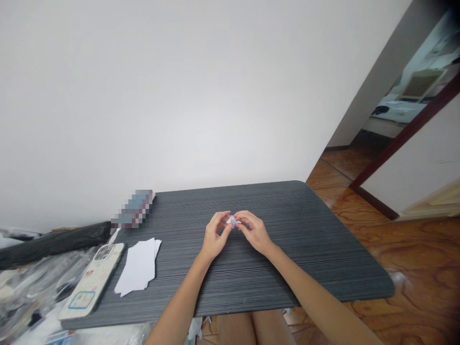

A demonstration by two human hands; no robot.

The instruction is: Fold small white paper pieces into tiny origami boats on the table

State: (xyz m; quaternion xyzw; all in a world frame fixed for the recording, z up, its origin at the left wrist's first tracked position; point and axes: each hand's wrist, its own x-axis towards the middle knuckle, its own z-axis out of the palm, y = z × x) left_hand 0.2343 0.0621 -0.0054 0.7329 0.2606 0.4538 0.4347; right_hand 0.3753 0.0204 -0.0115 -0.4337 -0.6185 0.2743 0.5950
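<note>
Two bare hands meet over the middle of the dark grey ribbed tabletop [305, 249]: left hand [214, 237] and right hand [254, 231] both pinch a small white folded paper piece [233, 221] between fingertips, its shape too small to make out. A stack of white paper sheets [138, 266] and a white-cased smartphone [92, 280] lie well left.
</note>
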